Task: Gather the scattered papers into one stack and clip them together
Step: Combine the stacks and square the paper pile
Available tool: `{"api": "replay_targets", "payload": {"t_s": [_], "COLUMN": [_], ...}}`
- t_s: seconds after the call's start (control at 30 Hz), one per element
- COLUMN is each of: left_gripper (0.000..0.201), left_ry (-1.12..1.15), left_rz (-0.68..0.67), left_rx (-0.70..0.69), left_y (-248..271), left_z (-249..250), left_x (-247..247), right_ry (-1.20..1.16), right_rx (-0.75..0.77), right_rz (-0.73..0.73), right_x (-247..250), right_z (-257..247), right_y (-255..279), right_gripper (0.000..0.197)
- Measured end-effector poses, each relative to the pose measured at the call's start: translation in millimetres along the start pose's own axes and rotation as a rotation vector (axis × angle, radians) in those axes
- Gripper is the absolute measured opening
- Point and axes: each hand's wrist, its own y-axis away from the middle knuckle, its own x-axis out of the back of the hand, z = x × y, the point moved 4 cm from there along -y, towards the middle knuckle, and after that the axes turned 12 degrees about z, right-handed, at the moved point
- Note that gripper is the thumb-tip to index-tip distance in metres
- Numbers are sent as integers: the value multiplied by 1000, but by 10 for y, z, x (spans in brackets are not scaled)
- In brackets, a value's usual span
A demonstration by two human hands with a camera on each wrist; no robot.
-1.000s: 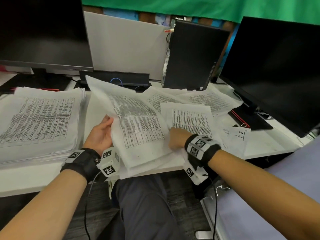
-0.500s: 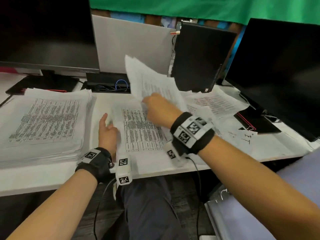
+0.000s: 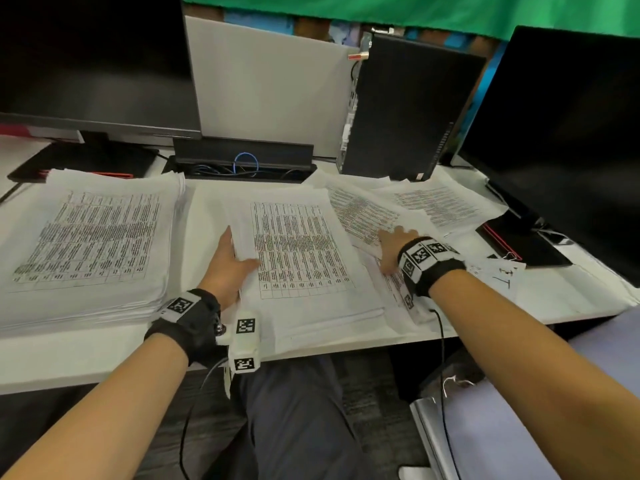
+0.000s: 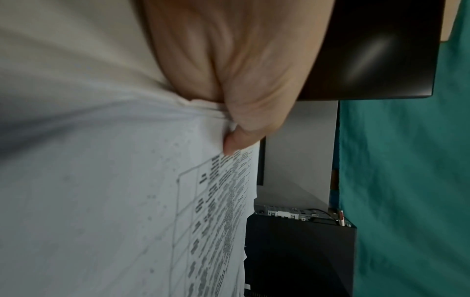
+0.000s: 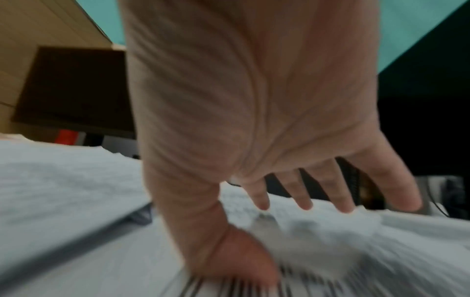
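A stack of printed sheets [image 3: 301, 251] lies on the white table [image 3: 86, 355] in front of me. My left hand [image 3: 239, 254] grips its left edge, thumb on top of the paper; the left wrist view shows the thumb of that left hand [image 4: 236, 138] pinching the sheets [image 4: 127, 201]. More loose sheets [image 3: 367, 213] lie fanned out to the right, and one further sheet [image 3: 440, 206] is beyond them. My right hand [image 3: 394, 242] rests on these with its fingers spread; in the blurred right wrist view the right hand [image 5: 292, 205] has straight fingers touching paper [image 5: 330, 231]. I see no clip.
A thick separate pile of paper [image 3: 90, 237] fills the table's left. Dark monitors stand at the back left [image 3: 93, 60] and right [image 3: 561, 133], with a black computer tower [image 3: 405, 109] and a cable tray [image 3: 242, 161] between. A small handwritten tag [image 3: 502, 277] lies right of my right wrist.
The sheet my right hand held up now lies on the centre stack, and that hand has moved right onto the loose sheets. My left hand has taken the stack's left edge.
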Motion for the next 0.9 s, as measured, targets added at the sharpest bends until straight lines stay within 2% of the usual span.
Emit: {"api": "replay_targets", "payload": {"t_s": [0.07,0.13,0.23,0.37,0.53,0.6,0.67,0.7,0.73,0.8,0.83,0.9], "left_gripper": [76,74,53,43,40,37,36,37,37,39,40,42], "left_ry": [24,97,180,157,118,115,120,114,106,89,85,92], "left_rz": [23,110,211,235,182,150,128,125,127,138,136,137], "left_rx": [12,36,38,54,84,88,85,81,79,84,88,95], "left_y": [-38,-40,-24,-20,15,36,72,81,86,75,76,68], "left_z": [-31,-39,-31,-43,-18,-10,26,38,45,28,19,5], "left_x": [32,87,149,155,125,107,91,88,87,97,98,92], "right_ry": [6,13,-5,0,156,224,254,237,201,109,79,36], "right_rx": [32,82,139,94,113,117,68,66,86,144,163,166], "right_rz": [-4,60,146,243,-49,-254,-491,-527,-493,-308,-249,-241], "right_x": [-99,-35,104,420,609,502,327,264,236,227,198,123], "right_z": [41,38,39,37,14,-21,-26,-32,-52,-106,-132,-191], "right_y": [-45,-70,-73,112,528,635,690,687,672,624,603,594], "right_gripper": [84,64,36,28,32,36,49,57,65,67,63,49]}}
